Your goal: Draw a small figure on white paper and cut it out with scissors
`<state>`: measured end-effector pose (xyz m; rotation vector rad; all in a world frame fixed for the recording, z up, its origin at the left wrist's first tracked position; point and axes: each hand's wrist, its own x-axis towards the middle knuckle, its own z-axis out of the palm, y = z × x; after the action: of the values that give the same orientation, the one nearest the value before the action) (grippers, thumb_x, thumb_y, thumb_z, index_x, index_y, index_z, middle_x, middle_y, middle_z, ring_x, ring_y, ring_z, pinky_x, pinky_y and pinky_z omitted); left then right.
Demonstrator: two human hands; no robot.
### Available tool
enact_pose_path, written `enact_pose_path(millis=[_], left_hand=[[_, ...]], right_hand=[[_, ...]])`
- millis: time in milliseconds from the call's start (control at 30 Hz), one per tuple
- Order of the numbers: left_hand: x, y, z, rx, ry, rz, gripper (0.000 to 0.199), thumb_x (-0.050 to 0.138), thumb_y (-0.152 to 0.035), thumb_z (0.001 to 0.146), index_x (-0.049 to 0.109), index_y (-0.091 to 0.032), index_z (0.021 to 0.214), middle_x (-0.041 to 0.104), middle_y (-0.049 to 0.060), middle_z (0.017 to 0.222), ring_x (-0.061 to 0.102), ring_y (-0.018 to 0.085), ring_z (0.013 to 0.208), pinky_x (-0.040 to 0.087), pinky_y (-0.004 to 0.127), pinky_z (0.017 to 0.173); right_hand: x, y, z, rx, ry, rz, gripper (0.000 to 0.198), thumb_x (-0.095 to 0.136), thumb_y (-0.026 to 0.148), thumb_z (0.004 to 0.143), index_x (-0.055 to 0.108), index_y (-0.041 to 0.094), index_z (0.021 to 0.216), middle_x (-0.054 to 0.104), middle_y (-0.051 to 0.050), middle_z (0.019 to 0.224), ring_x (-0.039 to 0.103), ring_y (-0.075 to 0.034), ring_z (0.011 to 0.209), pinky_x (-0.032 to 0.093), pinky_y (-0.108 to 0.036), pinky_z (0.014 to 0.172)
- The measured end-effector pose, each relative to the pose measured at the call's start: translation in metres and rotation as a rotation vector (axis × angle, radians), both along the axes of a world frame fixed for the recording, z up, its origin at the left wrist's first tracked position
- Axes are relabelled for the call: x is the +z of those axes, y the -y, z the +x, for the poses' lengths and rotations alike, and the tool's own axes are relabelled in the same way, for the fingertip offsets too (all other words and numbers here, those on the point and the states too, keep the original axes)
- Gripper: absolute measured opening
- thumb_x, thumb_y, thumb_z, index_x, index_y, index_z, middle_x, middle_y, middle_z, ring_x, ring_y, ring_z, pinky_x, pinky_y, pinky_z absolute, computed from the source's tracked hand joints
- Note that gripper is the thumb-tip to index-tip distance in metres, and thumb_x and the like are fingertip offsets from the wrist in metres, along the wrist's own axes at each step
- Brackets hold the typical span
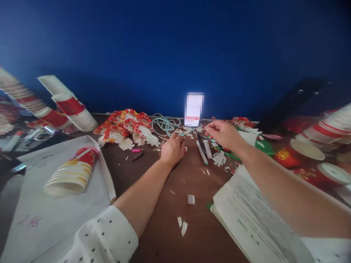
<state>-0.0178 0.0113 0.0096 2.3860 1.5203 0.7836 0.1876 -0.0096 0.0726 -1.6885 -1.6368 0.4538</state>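
Observation:
My left hand point(173, 149) rests low over the brown table, fingers curled inward. Whatever it may hold is hidden. Farther right, my right hand point(223, 133) has thumb and fingers drawn together in a pinch above several pens point(202, 152); anything between the fingertips is too small to name. Between and beyond the hands, a lit phone point(192, 118) leans against the blue wall. Behind my left hand lies a coil of pale blue cord point(167, 123). White paper scraps point(219, 159) are scattered below my right hand.
Red and white cut paper pieces point(128, 124) are heaped at the back left. Stacked paper cups point(72, 173) lie on a white sheet point(30, 204) at left. An open book point(246, 212) and red cups point(307, 149) occupy the right. A small silvery block point(191, 199) sits in front.

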Motion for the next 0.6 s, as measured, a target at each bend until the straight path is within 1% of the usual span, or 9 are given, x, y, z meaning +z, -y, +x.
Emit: enact_pose_path(millis=[33,100,133,200,267,300,367,500,600], left_hand=[[-0.001,-0.001,0.000,-0.011,-0.003,-0.004,0.024,0.049,-0.027,0.092,0.068,-0.023,0.107,0.065,0.007,0.115,0.066,0.020,0.095,0.051,0.030,0.082],[-0.003,-0.001,0.000,-0.023,-0.002,-0.011,0.025,0.049,-0.027,0.092,0.069,-0.023,0.107,0.066,0.007,0.114,0.066,0.020,0.093,0.052,0.030,0.081],[-0.004,-0.002,0.000,-0.023,0.001,-0.015,0.025,0.049,-0.027,0.092,0.069,-0.023,0.106,0.066,0.007,0.114,0.066,0.021,0.093,0.052,0.031,0.080],[-0.005,-0.002,0.001,-0.025,0.007,-0.019,0.025,0.050,-0.026,0.091,0.070,-0.023,0.104,0.067,0.006,0.113,0.066,0.021,0.093,0.052,0.031,0.079],[-0.005,-0.001,0.001,-0.038,0.005,-0.016,0.025,0.049,-0.025,0.090,0.070,-0.023,0.103,0.067,0.006,0.110,0.066,0.021,0.092,0.052,0.031,0.079],[-0.004,-0.001,0.001,-0.049,0.002,-0.014,0.025,0.050,-0.025,0.090,0.070,-0.023,0.103,0.067,0.006,0.110,0.066,0.021,0.093,0.052,0.031,0.079],[-0.004,0.001,0.002,-0.072,-0.007,-0.014,0.025,0.050,-0.024,0.089,0.071,-0.023,0.104,0.068,0.006,0.110,0.066,0.021,0.094,0.052,0.030,0.081],[-0.003,0.003,0.003,-0.087,-0.025,-0.026,0.025,0.051,-0.025,0.089,0.071,-0.024,0.102,0.068,0.006,0.109,0.066,0.021,0.094,0.052,0.030,0.081],[-0.004,0.003,0.003,-0.085,-0.017,-0.026,0.024,0.051,-0.026,0.089,0.071,-0.024,0.101,0.068,0.005,0.108,0.066,0.021,0.093,0.052,0.030,0.080]], right_hand=[[-0.001,0.003,0.006,0.012,0.141,-0.094,0.013,0.064,0.032,0.081,0.068,0.020,0.079,0.072,-0.004,0.073,0.063,-0.015,0.060,0.046,-0.028,0.058],[-0.007,0.012,0.012,-0.013,0.357,-0.234,0.013,0.065,0.035,0.081,0.069,0.023,0.078,0.072,-0.004,0.072,0.061,-0.016,0.058,0.042,-0.029,0.054],[-0.012,0.017,0.012,-0.031,0.429,-0.274,0.014,0.066,0.038,0.081,0.070,0.024,0.081,0.072,-0.004,0.072,0.061,-0.017,0.057,0.040,-0.029,0.053],[-0.021,0.026,0.010,-0.077,0.503,-0.281,0.022,0.068,0.045,0.080,0.068,0.025,0.089,0.073,-0.006,0.076,0.064,-0.021,0.062,0.039,-0.030,0.055],[-0.030,0.032,0.006,-0.084,0.505,-0.307,0.027,0.067,0.047,0.080,0.067,0.024,0.095,0.073,-0.008,0.080,0.067,-0.024,0.069,0.040,-0.031,0.058],[-0.034,0.034,0.004,-0.073,0.491,-0.325,0.029,0.067,0.046,0.081,0.066,0.024,0.099,0.074,-0.008,0.080,0.068,-0.025,0.070,0.040,-0.030,0.058],[-0.039,0.036,0.002,-0.053,0.441,-0.312,0.031,0.063,0.043,0.084,0.064,0.021,0.106,0.074,-0.008,0.080,0.068,-0.024,0.070,0.041,-0.030,0.059],[-0.046,0.037,0.005,-0.070,0.352,-0.247,0.031,0.060,0.034,0.085,0.065,0.018,0.111,0.075,-0.008,0.082,0.070,-0.025,0.074,0.045,-0.030,0.063],[-0.050,0.037,0.012,-0.078,0.184,-0.175,0.031,0.057,0.033,0.088,0.065,0.020,0.115,0.074,-0.006,0.084,0.071,-0.022,0.074,0.048,-0.030,0.067]])
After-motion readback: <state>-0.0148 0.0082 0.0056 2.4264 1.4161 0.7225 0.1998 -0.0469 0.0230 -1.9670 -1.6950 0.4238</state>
